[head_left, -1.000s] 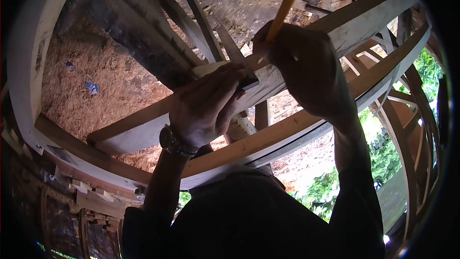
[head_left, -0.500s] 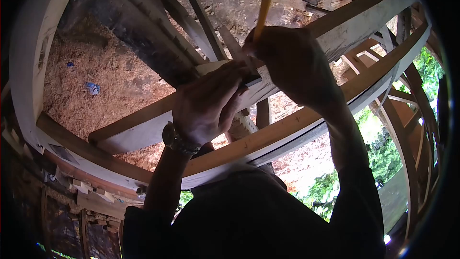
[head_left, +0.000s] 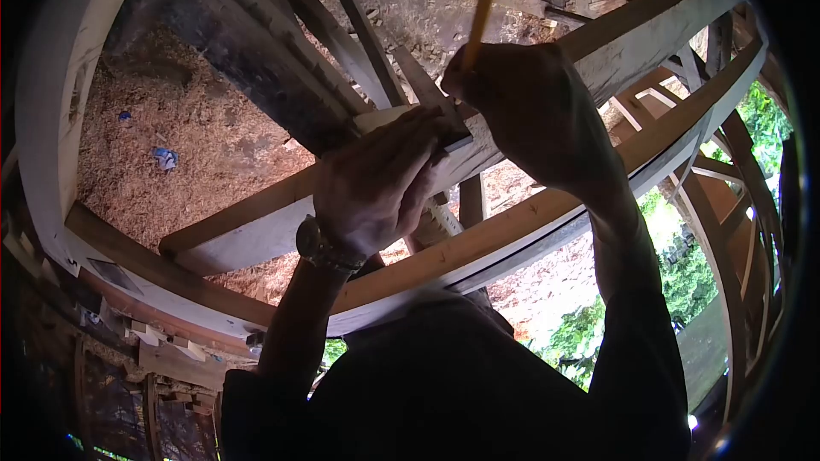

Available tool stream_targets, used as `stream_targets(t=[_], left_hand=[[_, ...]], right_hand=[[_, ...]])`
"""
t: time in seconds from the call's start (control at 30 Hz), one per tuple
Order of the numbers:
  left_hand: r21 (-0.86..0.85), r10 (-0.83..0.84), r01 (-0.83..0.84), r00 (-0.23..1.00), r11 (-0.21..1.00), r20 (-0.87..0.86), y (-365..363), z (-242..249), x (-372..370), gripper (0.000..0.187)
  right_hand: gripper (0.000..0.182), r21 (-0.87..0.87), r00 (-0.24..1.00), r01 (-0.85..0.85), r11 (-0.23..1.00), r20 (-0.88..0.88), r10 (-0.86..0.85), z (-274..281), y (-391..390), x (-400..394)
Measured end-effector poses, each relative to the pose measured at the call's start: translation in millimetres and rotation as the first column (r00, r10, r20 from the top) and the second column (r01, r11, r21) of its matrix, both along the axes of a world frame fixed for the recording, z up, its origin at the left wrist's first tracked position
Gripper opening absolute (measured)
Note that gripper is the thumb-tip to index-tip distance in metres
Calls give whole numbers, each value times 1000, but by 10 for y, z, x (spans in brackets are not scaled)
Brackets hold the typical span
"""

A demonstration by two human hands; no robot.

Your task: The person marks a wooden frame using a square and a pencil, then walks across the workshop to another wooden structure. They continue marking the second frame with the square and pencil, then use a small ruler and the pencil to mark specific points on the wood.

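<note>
My right hand (head_left: 534, 111) is closed round a yellow pencil (head_left: 482, 21), whose eraser end points up; its tip is hidden. Close by on the left, my left hand (head_left: 376, 183), with a watch (head_left: 318, 243) on the wrist, presses its closed fingers on a small dark-edged block (head_left: 458, 135). That block lies against a long wooden beam (head_left: 248, 235) crossing the middle. A thin wooden strip (head_left: 416, 77) sticks up beyond my left fingertips.
A curved wooden rail (head_left: 478, 239) runs between my body and the beam. Upright timbers (head_left: 359, 26) stand beyond my left hand. Sawdust covers the ground (head_left: 205, 137), with a blue scrap (head_left: 165, 158) on it. More curved frames (head_left: 709, 239) rise on the right.
My right hand has shifted slightly right with the pencil, whose visible end is higher and further right. My left hand has moved slightly right.
</note>
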State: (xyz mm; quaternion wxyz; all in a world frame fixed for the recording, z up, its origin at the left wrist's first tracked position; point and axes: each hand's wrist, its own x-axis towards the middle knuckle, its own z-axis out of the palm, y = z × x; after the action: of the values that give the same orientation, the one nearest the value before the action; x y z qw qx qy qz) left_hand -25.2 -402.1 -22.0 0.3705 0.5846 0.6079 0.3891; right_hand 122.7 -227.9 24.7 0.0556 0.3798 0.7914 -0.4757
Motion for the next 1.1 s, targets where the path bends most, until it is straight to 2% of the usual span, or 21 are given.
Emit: stream_targets(t=[0.1, 0.17, 0.23, 0.3, 0.33, 0.4, 0.43, 0.53, 0.63, 0.73, 0.77, 0.87, 0.97, 1.1], left_hand=[[0, -3, 3, 1000, 1000, 12, 6, -10, 8, 28], [5, -2, 2, 1000, 1000, 4, -4, -34, 9, 27], [2, -2, 2, 1000, 1000, 10, -3, -6, 3, 27], [7, -5, 5, 999, 1000, 33, 53, 67, -10, 28], [-2, 2, -2, 999, 1000, 38, 47, 68, 4, 28], [-16, 18, -17, 999, 1000, 43, 22, 44, 20, 30], [-5, 23, -23, 999, 1000, 24, 4, 25, 24, 31], [2, 41, -41, 999, 999, 1, 35, 19, 89, 32], [46, 39, -38, 999, 998, -26, 184, -49, 234, 30], [76, 77, -78, 997, 994, 7, 412, -49, 429, 27], [5, 67, -67, 998, 998, 0, 492, 29, 465, 24], [17, 44, -44, 999, 999, -4, 598, -7, 545, 25], [44, 38, -36, 999, 998, -32, 593, -59, 544, 27], [11, 3, -3, 1000, 1000, -29, 618, -65, 543, 30]], right_hand=[[10, 283, 944, -216, 934, -183, 274, -206, -23, 74], [14, 300, 948, -236, 924, -138, 287, -47, 55, 52], [17, 167, 979, -144, 975, -119, 165, 103, 132, 37], [20, -98, 993, 89, 991, -67, -96, 209, 191, 66], [25, 79, 989, 120, 990, -96, -112, 224, 219, 119], [27, -45, 925, 243, 969, -290, -246, 108, 360, 301], [26, 47, 907, 182, 982, -394, -149, 55, 425, 379], [25, 52, 930, 264, 963, -279, -240, 136, 464, 526], [25, 12, 907, 323, 946, -288, -306, 19, 399, 633], [23, 192, 947, 221, 956, -275, -164, 16, 405, 659], [20, 79, 922, 340, 937, -226, -316, 37, 395, 622], [18, 212, 949, 202, 956, -282, -138, 19, 462, 662], [17, 108, 966, 198, 974, -191, -175, 55, 444, 679], [16, 111, 962, 172, 979, -231, -143, 48, 432, 708]])
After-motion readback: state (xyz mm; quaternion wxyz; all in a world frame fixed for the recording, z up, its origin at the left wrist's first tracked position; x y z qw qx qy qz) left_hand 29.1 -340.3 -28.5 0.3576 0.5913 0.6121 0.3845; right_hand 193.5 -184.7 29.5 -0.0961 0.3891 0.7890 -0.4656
